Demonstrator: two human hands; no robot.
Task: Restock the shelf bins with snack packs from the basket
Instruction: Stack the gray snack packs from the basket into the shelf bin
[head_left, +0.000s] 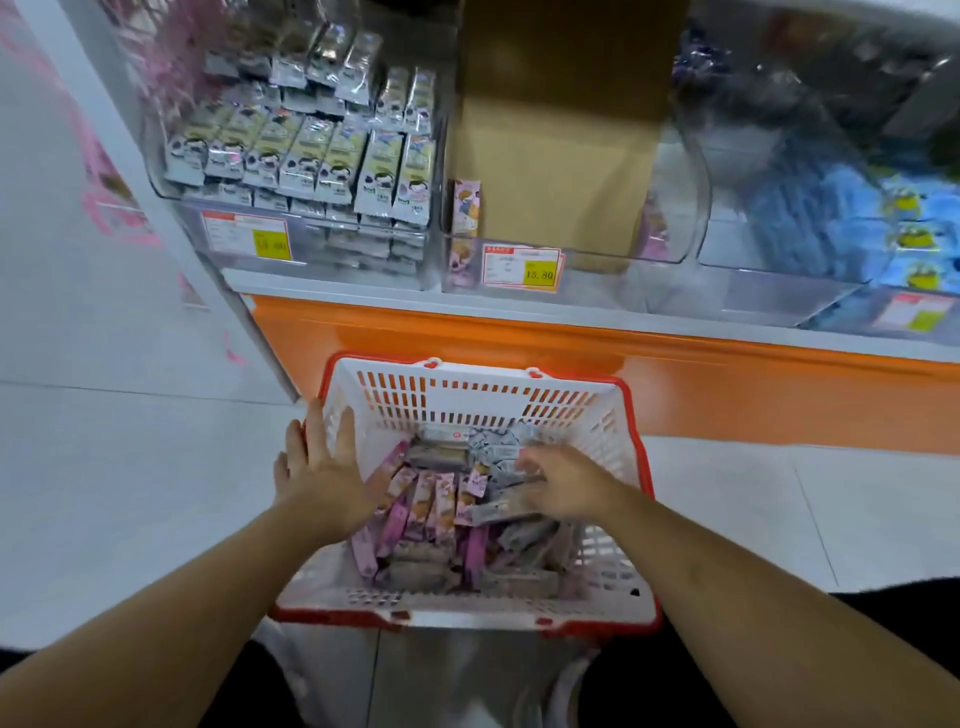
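1. White-and-red basket (470, 395) sits on the floor below the shelf bins (301, 156), holding pink and grey snack packs (431, 499).
2. Left hand (324, 475) lies flat, fingers straight, across the basket's left rim.
3. Right hand (563, 486) curls its grip around grey packs inside.

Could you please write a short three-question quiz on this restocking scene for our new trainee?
1. True or false: the middle bin is packed full of snack packs.
2. Which hand reaches among the grey packs in the basket?
3. What do the left hand's fingers lie over?

Key:
1. False; it holds mostly a cardboard sheet, with a few pink packs at its sides.
2. The right hand.
3. The basket's left rim.
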